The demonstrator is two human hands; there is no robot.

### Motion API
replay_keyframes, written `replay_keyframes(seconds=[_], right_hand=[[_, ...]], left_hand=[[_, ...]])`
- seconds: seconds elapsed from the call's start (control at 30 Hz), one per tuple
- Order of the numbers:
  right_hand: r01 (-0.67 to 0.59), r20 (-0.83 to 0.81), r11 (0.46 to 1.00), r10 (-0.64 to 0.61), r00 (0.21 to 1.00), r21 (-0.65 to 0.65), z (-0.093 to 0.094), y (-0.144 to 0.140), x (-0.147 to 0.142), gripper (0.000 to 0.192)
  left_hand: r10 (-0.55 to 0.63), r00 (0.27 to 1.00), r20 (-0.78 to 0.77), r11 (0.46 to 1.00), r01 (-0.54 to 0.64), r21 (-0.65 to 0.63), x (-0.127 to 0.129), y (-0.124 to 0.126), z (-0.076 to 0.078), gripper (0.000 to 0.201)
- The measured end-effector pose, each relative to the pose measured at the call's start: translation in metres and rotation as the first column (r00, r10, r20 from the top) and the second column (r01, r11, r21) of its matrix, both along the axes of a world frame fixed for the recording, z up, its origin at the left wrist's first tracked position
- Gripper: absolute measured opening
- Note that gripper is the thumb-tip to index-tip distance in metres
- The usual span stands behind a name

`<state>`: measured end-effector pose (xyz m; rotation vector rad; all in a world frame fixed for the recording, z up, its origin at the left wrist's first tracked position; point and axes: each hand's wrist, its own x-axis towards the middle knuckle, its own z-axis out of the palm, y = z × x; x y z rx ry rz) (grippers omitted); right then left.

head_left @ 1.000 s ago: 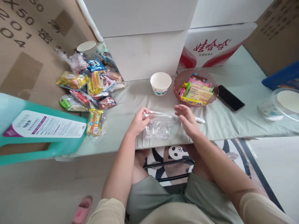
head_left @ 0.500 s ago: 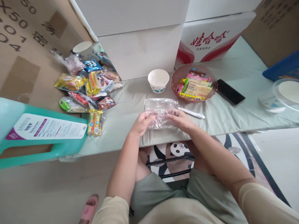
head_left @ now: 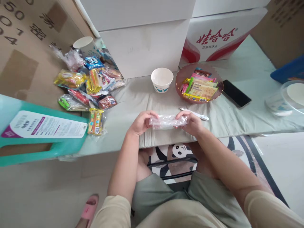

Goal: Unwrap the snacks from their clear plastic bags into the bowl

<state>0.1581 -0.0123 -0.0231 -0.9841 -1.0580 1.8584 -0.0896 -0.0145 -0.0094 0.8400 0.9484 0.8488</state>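
Note:
A clear plastic bag (head_left: pixel 165 122), folded into a narrow band, stretches between my two hands near the front edge of the cloth-covered table. My left hand (head_left: pixel 143 123) pinches its left end, thumb and fingers closed. Its right end is gripped by my right hand (head_left: pixel 191 123). Just beyond my right hand lies a white utility knife or similar slim tool (head_left: pixel 196 114). A white paper cup (head_left: pixel 162 80) with a blue-green pattern stands upright behind the bag. To its right, a pink scalloped bowl (head_left: pixel 179 90) contains several wrapped snacks (head_left: pixel 201 88).
Wrapped snacks (head_left: pixel 93 80) are heaped at left beside another paper cup (head_left: pixel 83 42) and a green jug (head_left: pixel 71 145). A black phone (head_left: pixel 237 93) lies right of the bowl. White cartons (head_left: pixel 147 47) line the back; a clear plastic container (head_left: pixel 279 103) stands at far right.
The plastic bag was spread flatter and taller; now it is folded into a narrow strip. My hands have moved slightly apart, still holding it.

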Motion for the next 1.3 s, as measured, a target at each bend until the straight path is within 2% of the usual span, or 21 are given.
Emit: replay_keyframes(seconds=[0.13, 0.17, 0.23, 0.3, 0.33, 0.4, 0.43, 0.47, 0.53, 0.6, 0.67, 0.73, 0.83, 0.87, 0.93, 1.0, 1.03, 1.1, 1.2, 1.23, 1.3], right_hand=[[0.077, 0.206, 0.989, -0.102, 0.973, 0.124, -0.005, 0.001, 0.001, 0.032], [0.114, 0.26, 0.98, -0.154, 0.953, 0.16, -0.005, 0.0, 0.0, 0.03], [0.164, 0.301, 0.968, -0.216, 0.929, 0.188, -0.004, -0.002, -0.003, 0.049], [0.16, 0.315, 0.974, -0.204, 0.927, 0.161, 0.001, -0.004, -0.006, 0.055], [0.156, 0.348, 0.975, -0.203, 0.915, 0.157, 0.004, -0.005, -0.008, 0.046], [0.206, 0.438, 0.956, -0.279, 0.855, 0.208, 0.013, -0.005, -0.013, 0.031], [0.249, 0.464, 0.933, -0.347, 0.815, 0.26, 0.017, -0.006, -0.017, 0.027], [0.282, 0.468, 0.907, -0.406, 0.785, 0.313, 0.021, -0.006, -0.021, 0.025], [0.289, 0.406, 0.889, -0.425, 0.809, 0.355, 0.027, -0.009, -0.032, 0.024], [0.226, 0.276, 0.934, -0.303, 0.912, 0.278, 0.033, -0.012, -0.042, 0.025], [0.145, 0.186, 0.973, -0.177, 0.966, 0.178, 0.037, -0.015, -0.047, 0.028], [0.153, 0.271, 0.965, -0.209, 0.94, 0.213, 0.041, -0.017, -0.046, 0.03], [0.173, 0.46, 0.859, -0.415, 0.785, 0.481, 0.047, -0.016, -0.038, 0.039], [0.109, 0.497, 0.844, -0.409, 0.765, 0.526, 0.05, -0.014, -0.035, 0.043], [-0.078, 0.583, 0.857, -0.277, 0.764, 0.51, 0.057, -0.006, -0.032, 0.042], [-0.23, 0.68, 0.851, -0.186, 0.709, 0.472, 0.07, 0.009, -0.03, 0.032], [-0.258, 0.719, 0.834, -0.218, 0.66, 0.489, 0.08, 0.02, -0.03, 0.028], [-0.277, 0.761, 0.772, -0.373, 0.531, 0.572, 0.103, 0.051, -0.032, 0.022], [-0.382, 0.787, 0.689, -0.551, 0.277, 0.616, 0.132, 0.111, -0.046, 0.018], [-0.431, 0.809, 0.695, -0.559, 0.181, 0.576, 0.136, 0.132, -0.055, 0.02], [-0.488, 0.884, 0.764, -0.466, 0.036, 0.422, 0.132, 0.168, -0.074, 0.027]], left_hand=[[0.09, 0.979, -0.185, 0.991, -0.071, 0.111, 0.004, 0.006, -0.008, 0.026], [0.123, 0.969, -0.215, 0.985, -0.093, 0.145, 0.006, 0.007, -0.009, 0.035], [0.153, 0.962, -0.227, 0.974, -0.108, 0.2, 0.009, 0.008, -0.011, 0.053], [0.213, 0.945, -0.248, 0.953, -0.145, 0.264, 0.01, 0.008, -0.011, 0.062], [0.305, 0.911, -0.278, 0.924, -0.214, 0.316, 0.011, 0.008, -0.012, 0.062], [0.546, 0.771, -0.327, 0.807, -0.38, 0.452, 0.014, 0.006, -0.012, 0.051], [0.624, 0.71, -0.327, 0.748, -0.421, 0.512, 0.017, 0.004, -0.012, 0.042], [0.645, 0.698, -0.311, 0.721, -0.421, 0.551, 0.02, 0.001, -0.012, 0.034], [0.515, 0.822, -0.245, 0.77, -0.317, 0.554, 0.03, -0.004, -0.012, 0.037], [0.287, 0.947, -0.146, 0.845, -0.178, 0.504, 0.039, -0.007, -0.009, 0.049], [0.138, 0.988, -0.064, 0.887, -0.095, 0.451, 0.045, -0.008, -0.005, 0.051], [0.099, 0.995, -0.019, 0.905, -0.082, 0.418, 0.045, -0.007, 0.0, 0.047], [0.105, 0.994, -0.033, 0.909, -0.082, 0.41, 0.038, -0.006, 0.006, 0.04], [0.082, 0.995, -0.051, 0.911, -0.054, 0.409, 0.035, -0.007, 0.007, 0.038], [0.075, 0.995, -0.072, 0.909, -0.039, 0.416, 0.03, -0.006, 0.007, 0.033], [0.212, 0.975, -0.064, 0.895, -0.168, 0.413, 0.025, -0.003, 0.005, 0.031], [0.306, 0.95, -0.06, 0.879, -0.258, 0.401, 0.023, -0.001, 0.004, 0.032], [0.443, 0.894, -0.064, 0.843, -0.392, 0.367, 0.017, 0.006, 0.001, 0.036], [0.465, 0.883, -0.059, 0.838, -0.419, 0.349, 0.011, 0.017, -0.003, 0.032], [0.468, 0.882, -0.05, 0.835, -0.423, 0.352, 0.01, 0.021, -0.004, 0.031], [0.471, 0.882, -0.032, 0.834, -0.433, 0.341, 0.012, 0.025, -0.004, 0.03]])
